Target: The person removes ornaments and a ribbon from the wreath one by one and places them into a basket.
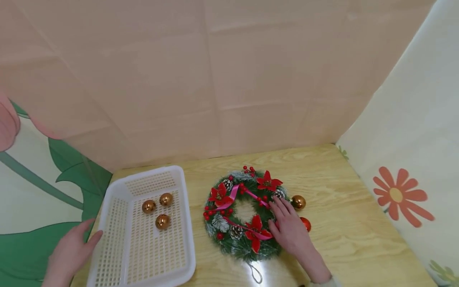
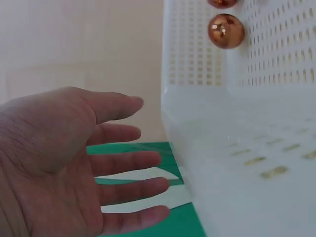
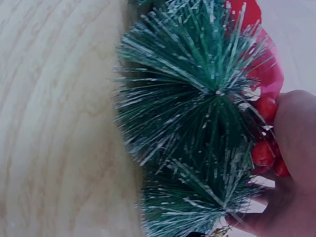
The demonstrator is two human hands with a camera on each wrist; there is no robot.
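Observation:
A green wreath [image 1: 247,255] with red poinsettias, berries, pine cones and pink ribbon lies flat on the table. My right hand [image 1: 291,233] rests over its right side, fingers extended forward and thumb toward the inner ring. In the right wrist view, the thumb is beside red berries [image 3: 263,153], and the other fingers are partly hidden behind green bristles [image 3: 197,94]. A gold ball [image 1: 298,202] and a red ball [image 1: 306,224] sit at the wreath's right edge. Beside the left rim of a white plastic basket [image 1: 190,239], my left hand [image 1: 71,249] is spread and holds nothing.
Several shiny copper-gold balls, such as this ball [image 1: 163,221], lie inside the basket. A hanging loop [image 1: 255,274] sticks out below the wreath. Behind the wooden table [image 1: 358,235] stands a beige covered wall [image 1: 215,79]; a flower-printed sheet [image 1: 405,159] borders the right side.

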